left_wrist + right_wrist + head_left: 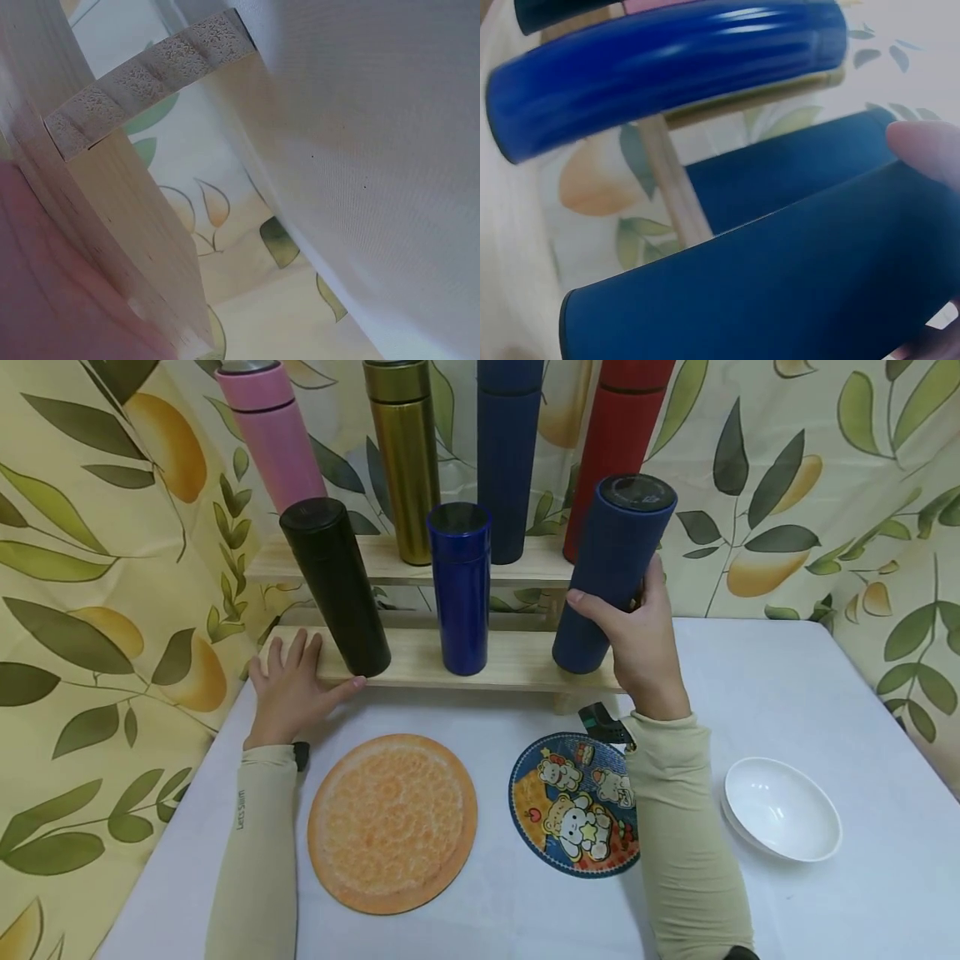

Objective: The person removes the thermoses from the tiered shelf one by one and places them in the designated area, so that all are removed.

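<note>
My right hand (651, 647) grips a matte blue thermos (611, 577) around its middle, thumb across the front. The base of this thermos is right at the right end of the lower shelf of a two-tier wooden rack (408, 657). In the right wrist view the thermos (780, 277) fills the lower part, with a glossy blue thermos (667, 75) beyond it. At the rack's left end my left hand (292, 693) rests on the lower shelf, fingers spread and holding nothing. Its thumb reaches the base of a black thermos (337, 589). The glossy blue thermos stands mid-shelf.
On the upper shelf stand pink (273, 439), gold (407, 468), blue (510, 468) and red (618, 435) thermoses. In front lie a round waffle-like mat (392, 822) and a cartoon-print round mat (573, 806), partly behind my right sleeve. A white bowl (782, 810) sits at the right.
</note>
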The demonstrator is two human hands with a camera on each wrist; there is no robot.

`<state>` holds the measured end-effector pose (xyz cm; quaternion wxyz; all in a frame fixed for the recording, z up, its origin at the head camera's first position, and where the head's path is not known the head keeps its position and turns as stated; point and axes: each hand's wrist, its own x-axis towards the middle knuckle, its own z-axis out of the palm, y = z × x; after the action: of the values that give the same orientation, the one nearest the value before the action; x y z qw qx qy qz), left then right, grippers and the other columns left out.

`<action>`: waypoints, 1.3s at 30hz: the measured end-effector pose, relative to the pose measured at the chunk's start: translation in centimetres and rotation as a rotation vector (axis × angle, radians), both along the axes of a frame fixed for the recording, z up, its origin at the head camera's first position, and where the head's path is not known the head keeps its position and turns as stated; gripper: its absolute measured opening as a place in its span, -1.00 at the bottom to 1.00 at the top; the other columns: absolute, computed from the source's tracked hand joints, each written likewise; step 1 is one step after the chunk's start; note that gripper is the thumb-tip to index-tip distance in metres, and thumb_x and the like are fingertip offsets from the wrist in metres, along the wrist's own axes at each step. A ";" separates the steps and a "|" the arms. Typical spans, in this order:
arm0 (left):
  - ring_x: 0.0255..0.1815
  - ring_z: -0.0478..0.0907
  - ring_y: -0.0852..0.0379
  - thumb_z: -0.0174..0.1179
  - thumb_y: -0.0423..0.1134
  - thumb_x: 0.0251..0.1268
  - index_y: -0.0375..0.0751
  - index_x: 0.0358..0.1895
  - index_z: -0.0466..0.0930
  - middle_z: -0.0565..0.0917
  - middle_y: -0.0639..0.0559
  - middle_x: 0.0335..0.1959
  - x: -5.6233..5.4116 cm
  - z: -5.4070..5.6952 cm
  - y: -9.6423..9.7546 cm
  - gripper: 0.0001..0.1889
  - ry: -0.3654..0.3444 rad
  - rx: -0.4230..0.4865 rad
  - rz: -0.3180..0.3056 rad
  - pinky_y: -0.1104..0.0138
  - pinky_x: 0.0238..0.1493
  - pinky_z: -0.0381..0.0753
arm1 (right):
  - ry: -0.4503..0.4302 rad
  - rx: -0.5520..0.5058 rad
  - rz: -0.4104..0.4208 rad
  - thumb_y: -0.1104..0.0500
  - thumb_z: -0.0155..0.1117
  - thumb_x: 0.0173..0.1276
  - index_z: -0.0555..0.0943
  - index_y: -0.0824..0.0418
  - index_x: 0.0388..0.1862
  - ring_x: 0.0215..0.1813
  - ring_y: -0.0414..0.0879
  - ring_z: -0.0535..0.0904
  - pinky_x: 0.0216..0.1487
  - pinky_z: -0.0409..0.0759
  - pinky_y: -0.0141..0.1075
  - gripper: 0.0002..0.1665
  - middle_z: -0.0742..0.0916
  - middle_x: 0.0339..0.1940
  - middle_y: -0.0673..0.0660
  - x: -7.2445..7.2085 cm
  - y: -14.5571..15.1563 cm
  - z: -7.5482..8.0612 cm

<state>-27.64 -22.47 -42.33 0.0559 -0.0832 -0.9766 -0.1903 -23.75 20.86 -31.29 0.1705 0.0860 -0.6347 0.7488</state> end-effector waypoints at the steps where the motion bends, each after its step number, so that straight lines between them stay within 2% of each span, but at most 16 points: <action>1: 0.70 -0.30 -0.52 0.17 0.60 0.27 -0.33 0.71 0.08 0.00 -0.35 0.74 0.0 0.0 0.0 0.25 0.000 0.000 -0.001 -0.47 0.47 -0.53 | 0.008 0.003 -0.007 0.38 0.50 0.31 0.23 0.02 0.67 0.51 0.15 0.35 0.51 0.31 0.17 0.04 0.42 0.53 0.18 0.2 0.3 0.2; 12: 0.69 -0.27 -0.52 0.21 0.56 0.27 -0.36 0.69 0.13 0.04 -0.36 0.73 0.0 0.0 0.0 0.22 0.016 0.013 -0.001 -0.47 0.47 -0.50 | 0.061 0.004 -0.134 0.41 0.50 0.29 0.27 0.06 0.60 0.48 0.13 0.33 0.52 0.30 0.15 -0.02 0.42 0.50 0.20 1.5 3.3 1.4; 22: 0.69 -0.26 -0.52 0.21 0.57 0.26 -0.36 0.69 0.15 0.05 -0.36 0.72 0.1 -0.1 -0.1 0.22 0.021 0.020 0.002 -0.47 0.47 -0.49 | 0.056 -0.054 -0.254 0.52 0.46 0.30 0.29 0.08 0.57 0.46 0.09 0.35 0.56 0.27 0.11 -0.05 0.43 0.47 0.19 2.0 6.0 1.3; 28: 0.69 -0.26 -0.53 0.21 0.57 0.27 -0.37 0.69 0.15 0.04 -0.37 0.72 0.3 -0.1 -0.1 0.22 0.017 0.017 0.002 -0.48 0.47 -0.48 | 0.030 -0.048 -0.308 0.56 0.45 0.28 0.29 0.06 0.59 0.46 0.08 0.39 0.58 0.24 0.10 0.00 0.45 0.45 0.18 1.4 7.4 0.6; 39: 0.69 -0.26 -0.53 0.21 0.57 0.27 -0.36 0.68 0.16 0.05 -0.37 0.72 0.2 -0.1 0.1 0.22 0.029 0.023 0.004 -0.47 0.48 -0.51 | -0.127 0.001 -0.380 0.49 0.45 0.36 0.20 0.04 0.65 0.51 0.02 0.36 0.60 0.24 0.03 0.01 0.42 0.52 0.11 -0.6 9.8 -1.9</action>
<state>-27.45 -22.36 -42.48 0.0713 -0.0834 -0.9736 -0.2001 -24.38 30.70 -33.15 0.2685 -0.0828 -0.6494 0.7066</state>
